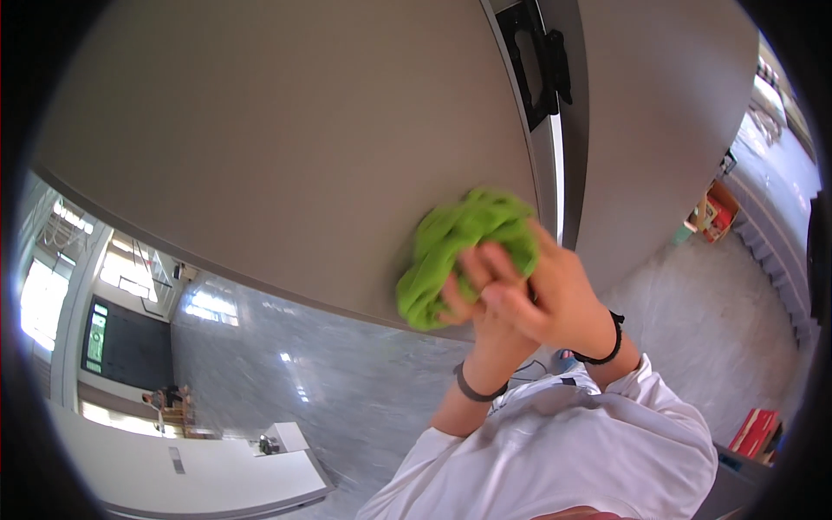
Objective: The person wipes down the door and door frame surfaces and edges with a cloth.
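Standing over a glossy grey floor [251, 364] streaking away to the left in marbled tones and catching light, passing a white unit [208, 472] at the near left and reaching a dark door [130, 342] farther off. Looking down on a broad, matte, grey-brown tabletop [260, 130] spreading across the far left, and on a matching panel [659, 130] curving along the right. Wearing a loose white shirt [563, 451]. Showing a black slotted fitting [536, 74] in the gap between tabletop and panel. Pressing a bright green cloth [459, 230] onto the tabletop by its near and right edges, bunching it into soft, thick, rumpled folds. Gripping it with the left hand [503, 334] and the right hand [563, 286], lapping the right over the left and curling slightly blurred fingers [496, 258] into the fabric. Wearing a grey band [474, 393] on the left wrist, a black band [617, 340] on the right.
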A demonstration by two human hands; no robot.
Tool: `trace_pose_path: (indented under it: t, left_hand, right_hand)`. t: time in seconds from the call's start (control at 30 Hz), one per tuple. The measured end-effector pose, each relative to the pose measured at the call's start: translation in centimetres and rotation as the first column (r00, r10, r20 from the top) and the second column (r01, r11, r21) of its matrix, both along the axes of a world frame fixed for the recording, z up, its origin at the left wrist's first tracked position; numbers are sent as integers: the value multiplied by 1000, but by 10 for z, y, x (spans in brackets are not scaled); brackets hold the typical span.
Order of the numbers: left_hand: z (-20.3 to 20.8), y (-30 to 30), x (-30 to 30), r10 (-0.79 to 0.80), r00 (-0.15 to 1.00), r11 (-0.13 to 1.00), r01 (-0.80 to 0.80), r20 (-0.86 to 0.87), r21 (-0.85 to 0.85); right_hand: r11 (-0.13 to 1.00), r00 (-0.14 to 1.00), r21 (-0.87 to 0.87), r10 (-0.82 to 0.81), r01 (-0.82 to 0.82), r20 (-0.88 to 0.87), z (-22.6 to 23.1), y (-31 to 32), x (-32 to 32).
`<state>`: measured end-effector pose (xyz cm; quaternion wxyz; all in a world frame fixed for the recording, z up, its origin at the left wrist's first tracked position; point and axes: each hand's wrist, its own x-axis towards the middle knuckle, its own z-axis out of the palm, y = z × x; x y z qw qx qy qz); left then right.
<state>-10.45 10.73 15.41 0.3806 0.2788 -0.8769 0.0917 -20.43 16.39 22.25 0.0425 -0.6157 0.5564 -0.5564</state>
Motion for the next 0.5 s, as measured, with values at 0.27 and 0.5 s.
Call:
trace_pose_path:
  t: [0.27,0.5]
  left_hand:
    - [27,-5,-72,-98,994,995,98,-48,8]
    - [19,-9,-68,-100,995,993,99,-14,-63]
  right_hand:
    - [965,949,14,-259,260,181,-16,-7,-46]
    - [992,934,-46,-98,121,344,-40,-18,-48]
